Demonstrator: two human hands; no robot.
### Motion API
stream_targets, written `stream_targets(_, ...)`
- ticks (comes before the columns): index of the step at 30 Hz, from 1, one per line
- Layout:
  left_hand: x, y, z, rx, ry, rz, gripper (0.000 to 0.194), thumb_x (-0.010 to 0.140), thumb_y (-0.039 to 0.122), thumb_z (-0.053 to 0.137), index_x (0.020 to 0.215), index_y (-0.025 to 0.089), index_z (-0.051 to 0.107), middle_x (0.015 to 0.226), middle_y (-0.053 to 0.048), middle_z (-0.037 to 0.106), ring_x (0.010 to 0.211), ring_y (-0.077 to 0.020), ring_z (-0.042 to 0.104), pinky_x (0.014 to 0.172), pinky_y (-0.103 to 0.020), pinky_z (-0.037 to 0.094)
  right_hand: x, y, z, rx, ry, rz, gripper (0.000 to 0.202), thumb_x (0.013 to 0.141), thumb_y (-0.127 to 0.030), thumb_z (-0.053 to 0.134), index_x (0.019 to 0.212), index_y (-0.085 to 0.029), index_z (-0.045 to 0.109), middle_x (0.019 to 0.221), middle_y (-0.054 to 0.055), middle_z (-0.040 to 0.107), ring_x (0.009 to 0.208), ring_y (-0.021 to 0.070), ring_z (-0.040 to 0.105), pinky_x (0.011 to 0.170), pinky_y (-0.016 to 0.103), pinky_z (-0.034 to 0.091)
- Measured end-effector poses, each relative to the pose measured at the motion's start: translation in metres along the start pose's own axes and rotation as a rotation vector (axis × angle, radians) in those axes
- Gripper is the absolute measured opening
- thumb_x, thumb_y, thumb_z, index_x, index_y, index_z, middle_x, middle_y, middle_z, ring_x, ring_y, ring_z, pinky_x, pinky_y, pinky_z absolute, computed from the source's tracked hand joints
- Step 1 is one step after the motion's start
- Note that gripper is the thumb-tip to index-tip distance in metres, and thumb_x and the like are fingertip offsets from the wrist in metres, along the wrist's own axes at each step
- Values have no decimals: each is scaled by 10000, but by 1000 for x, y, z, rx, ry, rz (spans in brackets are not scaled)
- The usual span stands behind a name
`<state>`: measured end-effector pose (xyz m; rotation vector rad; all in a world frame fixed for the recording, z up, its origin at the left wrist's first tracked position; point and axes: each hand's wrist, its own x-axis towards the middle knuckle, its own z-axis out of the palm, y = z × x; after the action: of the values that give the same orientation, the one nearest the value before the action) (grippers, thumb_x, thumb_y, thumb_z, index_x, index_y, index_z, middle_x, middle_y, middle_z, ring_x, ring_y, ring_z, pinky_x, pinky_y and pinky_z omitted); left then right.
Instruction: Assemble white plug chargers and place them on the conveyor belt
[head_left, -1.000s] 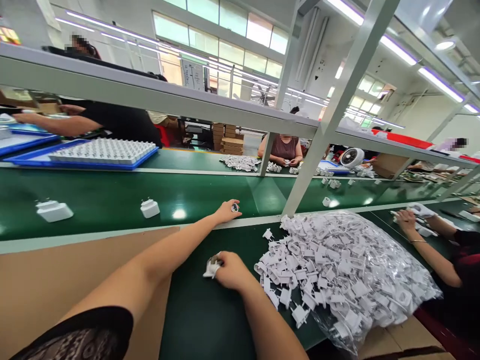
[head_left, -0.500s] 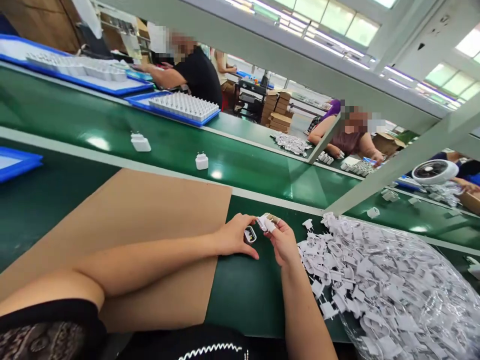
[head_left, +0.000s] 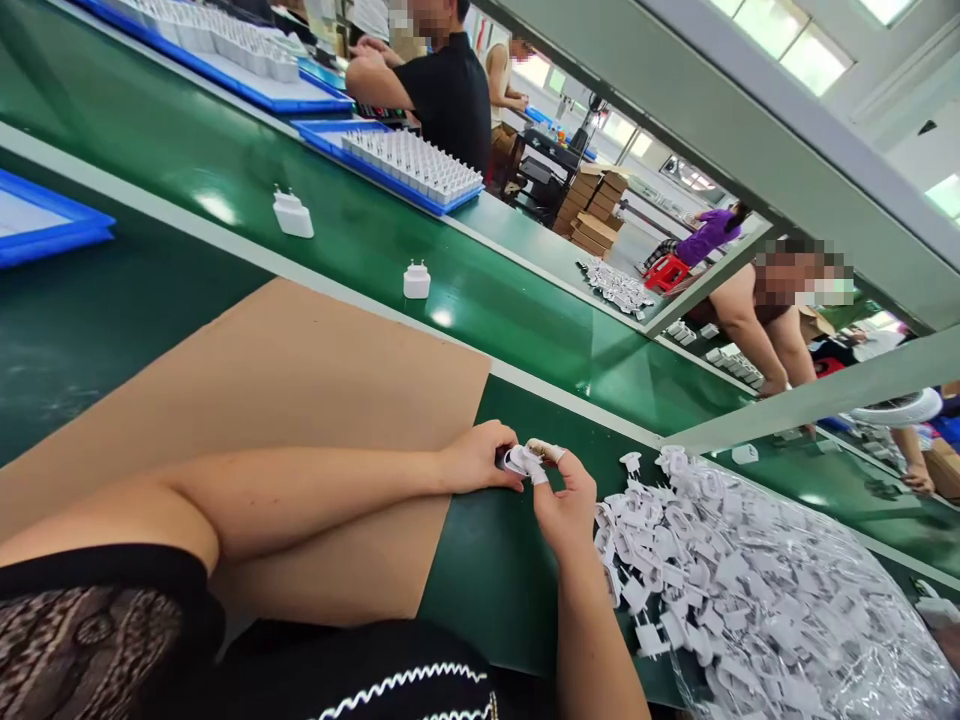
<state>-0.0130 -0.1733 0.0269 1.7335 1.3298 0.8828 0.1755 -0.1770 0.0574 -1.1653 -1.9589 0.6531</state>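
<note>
Above the green tabletop, my left hand (head_left: 484, 457) is closed around a small white charger housing (head_left: 510, 460), whose far part is hidden by the fingers. My right hand (head_left: 566, 495), with white covers on the thumb and a fingertip, pinches a white plug cover (head_left: 526, 463) against the housing's open end. The two parts touch; whether the cover is seated I cannot tell. To the right of my right hand lies a large heap of white plug covers (head_left: 720, 560), partly in a clear plastic bag (head_left: 847, 590).
A cardboard sheet (head_left: 360, 350) lies under my left forearm. Beyond it, the green belt (head_left: 345, 235) carries white chargers (head_left: 292, 214). Blue trays (head_left: 457, 198) of chargers stand on the far side. A slanting metal post (head_left: 787, 375) rises at right. Co-workers sit across the belt.
My hands have come together, bringing the plug cover from beside the housing onto its end. The camera view has tilted and shifted. A co-worker at right has leaned forward.
</note>
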Motion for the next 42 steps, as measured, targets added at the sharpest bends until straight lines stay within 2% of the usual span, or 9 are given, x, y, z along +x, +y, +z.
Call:
stream_targets(5,0,1,-2,4,11,34,364,646,371,916,792,178,645,801,8,589,791,-179,548,675,-262,387,2,4,2,-103,-32,-129,378,819,-114,554,1124,-240,738,1075,56,774,1022,229,699,926,402,565)
stream_targets(10,0,-1,-1,-10,12,28,388,621,371,931,800,177,646,804,15,584,770,-170,543,669,-260,387,4,3,-2,-128,-55,-177,368,819,-106,547,1101,-241,742,1034,52,778,977,221,709,878,379,581)
stream_targets(21,1,2,-2,-20,-10,-13,410,607,356,950,773,172,624,798,13,580,774,-173,540,659,-255,377,3,2,-4,-184,71,-228,271,887,-168,581,1101,-248,726,1030,47,793,1040,236,715,950,427,578)
stream_targets(26,0,1,-1,-44,2,3,374,620,330,939,781,177,638,798,16,576,785,-174,535,658,-257,365,4,0,0,-263,20,-334,277,864,-128,543,1053,-245,708,879,26,764,865,205,721,1017,464,551)
stream_targets(29,-1,0,0,-44,11,11,364,627,333,930,768,180,631,787,18,568,782,-172,530,656,-257,361,5,0,1,-301,18,-355,309,824,-97,532,1040,-241,700,858,21,750,840,205,708,1063,505,509)
stream_targets(32,-1,-2,0,-46,13,17,376,617,350,926,761,183,621,774,24,561,772,-169,526,649,-255,356,6,-2,-2,-295,-46,-333,344,787,-83,530,1038,-237,707,845,18,745,818,199,696,1094,504,477)
stream_targets(36,-1,-4,2,-50,-2,12,395,601,397,910,750,183,614,764,29,553,744,-162,522,650,-258,367,6,-8,-7,-322,-129,-261,389,756,-62,526,1033,-257,717,838,-1,749,813,184,687,1186,510,359)
stream_targets(39,-3,-7,6,-41,8,6,384,638,442,862,779,181,618,786,19,556,745,-168,534,660,-267,398,4,-10,-7,-356,-138,-172,357,740,-71,557,988,-270,719,841,-9,757,841,186,692,1197,509,322)
stream_targets(42,-6,-9,9,-35,17,19,367,683,459,815,819,181,617,809,-2,576,760,-184,562,674,-289,447,1,-10,-5,-287,-128,-82,294,741,-87,598,933,-270,724,890,-9,777,891,184,709,1188,502,329)
